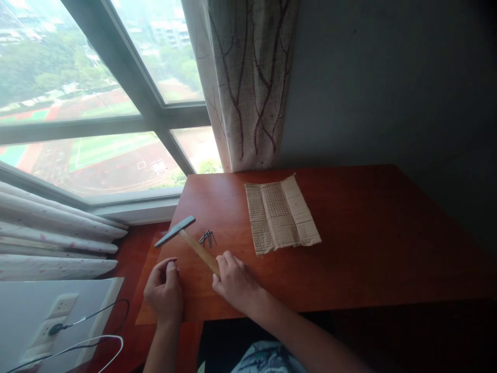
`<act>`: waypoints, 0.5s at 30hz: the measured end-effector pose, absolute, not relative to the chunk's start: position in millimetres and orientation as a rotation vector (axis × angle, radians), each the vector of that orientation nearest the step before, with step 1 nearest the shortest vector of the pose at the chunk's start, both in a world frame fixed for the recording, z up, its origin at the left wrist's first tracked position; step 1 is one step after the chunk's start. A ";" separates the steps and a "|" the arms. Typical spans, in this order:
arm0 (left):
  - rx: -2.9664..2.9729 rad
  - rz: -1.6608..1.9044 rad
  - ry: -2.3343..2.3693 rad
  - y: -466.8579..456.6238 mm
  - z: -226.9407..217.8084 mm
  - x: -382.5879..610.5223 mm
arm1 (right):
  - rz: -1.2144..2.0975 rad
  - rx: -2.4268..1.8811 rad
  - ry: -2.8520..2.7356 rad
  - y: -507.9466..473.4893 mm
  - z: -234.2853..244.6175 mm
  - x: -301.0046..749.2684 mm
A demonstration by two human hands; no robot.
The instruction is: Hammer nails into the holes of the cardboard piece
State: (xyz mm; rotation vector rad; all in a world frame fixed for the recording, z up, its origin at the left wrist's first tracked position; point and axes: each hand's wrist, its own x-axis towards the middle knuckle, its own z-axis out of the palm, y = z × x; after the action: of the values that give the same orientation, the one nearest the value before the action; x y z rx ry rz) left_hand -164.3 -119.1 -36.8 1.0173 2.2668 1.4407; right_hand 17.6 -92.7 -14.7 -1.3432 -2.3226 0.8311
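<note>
My right hand (235, 280) is wrapped round the wooden handle of a hammer (199, 250). Its grey metal head points up and to the left, above the table's left edge. Beside it, my left hand (165, 287) is closed with thumb and fingers together; what it holds, if anything, is too small to make out. A small pile of nails (208, 238) lies on the table just right of the hammer head. Farther right rests a creased, flattened piece of cardboard (283, 228) with rows of small dark holes or dots in its upper middle part.
The reddish-brown wooden table (368, 248) reaches from the window corner to the right. Patterned curtains (248, 83) hang by the window (116, 155). At lower left, a plug with cables (58, 328) sits in a wall socket (64, 305).
</note>
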 end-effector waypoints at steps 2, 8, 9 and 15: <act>0.993 1.435 2.247 -117.6 -36.5 -164.6 | 0.888 -1.252 -2.222 -97.1 -0.8 30.6; 1.220 1.169 2.260 -112.2 -31.3 -163.2 | 1.010 -0.922 -1.872 -119.1 42.2 104.4; 1.259 1.138 2.261 -111.6 -30.7 -162.9 | 0.976 -0.948 -1.806 -123.5 44.8 121.5; 1.392 1.072 2.270 -109.1 -29.4 -162.1 | 0.676 -1.466 -1.501 -144.2 35.1 226.8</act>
State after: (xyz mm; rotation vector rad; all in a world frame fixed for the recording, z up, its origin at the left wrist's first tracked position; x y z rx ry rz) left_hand -162.1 -109.1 -29.4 1.3917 2.2698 1.0721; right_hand 226.8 -144.2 35.1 -1.4662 -1.5007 0.6757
